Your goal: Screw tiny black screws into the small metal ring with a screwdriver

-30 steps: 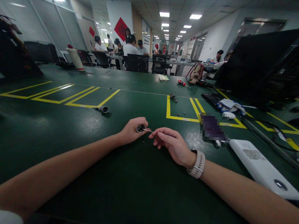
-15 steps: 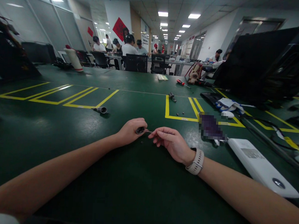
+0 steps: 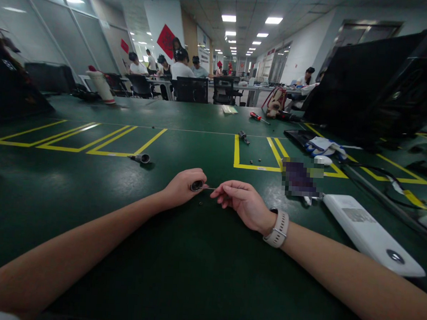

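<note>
My left hand (image 3: 184,187) is closed around a dark metal cylindrical part (image 3: 197,185), its round open end facing me. Between the fingertips of my right hand (image 3: 245,202) is pinched a thin metal rod (image 3: 207,188), whose far end reaches the cylindrical part; whether it enters it I cannot tell. Just below, a tiny ring-like piece (image 3: 200,203) lies on the green table (image 3: 179,273). A similar metal cylindrical part (image 3: 142,158) lies on its side to the left, and another metal part (image 3: 243,136) rests farther back on the right.
Two tiny pieces (image 3: 255,161) lie inside a yellow tape outline (image 3: 237,154). To the right are a blurred-out purple object (image 3: 298,178), a white power bank (image 3: 370,230), gloves (image 3: 325,147) and cables. A red screwdriver (image 3: 259,117) lies at the back. People sit at desks beyond.
The view has shifted slightly, so the table items appear a little farther left. Both hands keep the same grip on the cylindrical part and the rod.
</note>
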`<action>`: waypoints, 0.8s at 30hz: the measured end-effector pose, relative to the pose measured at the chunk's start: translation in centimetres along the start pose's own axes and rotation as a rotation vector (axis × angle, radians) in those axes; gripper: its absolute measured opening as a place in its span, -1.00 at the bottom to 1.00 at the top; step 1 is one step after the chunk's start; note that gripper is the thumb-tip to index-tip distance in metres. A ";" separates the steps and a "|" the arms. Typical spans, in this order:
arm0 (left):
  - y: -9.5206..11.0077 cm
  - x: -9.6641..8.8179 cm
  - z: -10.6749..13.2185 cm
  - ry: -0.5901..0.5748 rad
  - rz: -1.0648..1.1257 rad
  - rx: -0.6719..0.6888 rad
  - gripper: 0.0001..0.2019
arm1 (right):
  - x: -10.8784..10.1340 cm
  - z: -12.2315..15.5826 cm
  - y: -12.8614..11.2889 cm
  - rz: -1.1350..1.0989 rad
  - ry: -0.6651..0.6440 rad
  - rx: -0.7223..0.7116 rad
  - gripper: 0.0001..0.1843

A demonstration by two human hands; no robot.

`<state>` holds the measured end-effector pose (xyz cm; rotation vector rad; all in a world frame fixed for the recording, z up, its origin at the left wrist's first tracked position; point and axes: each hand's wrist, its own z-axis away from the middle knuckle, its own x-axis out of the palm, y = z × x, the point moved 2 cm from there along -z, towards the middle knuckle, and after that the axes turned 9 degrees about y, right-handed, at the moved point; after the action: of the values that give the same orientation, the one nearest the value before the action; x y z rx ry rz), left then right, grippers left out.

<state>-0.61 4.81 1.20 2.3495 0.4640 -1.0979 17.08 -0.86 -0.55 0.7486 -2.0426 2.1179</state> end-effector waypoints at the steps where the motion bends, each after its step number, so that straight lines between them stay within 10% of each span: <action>1: 0.0 0.0 0.0 -0.003 0.001 -0.005 -0.84 | 0.0 0.0 0.0 0.004 0.001 0.001 -0.85; 24: -2.9 -0.8 -0.2 -0.054 0.052 -0.242 -0.79 | 0.3 0.4 -0.4 0.137 0.226 -0.124 -0.86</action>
<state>-2.44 7.24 1.08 2.1044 0.4847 -1.0183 17.11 -1.32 -0.06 0.3440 -2.1297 2.0131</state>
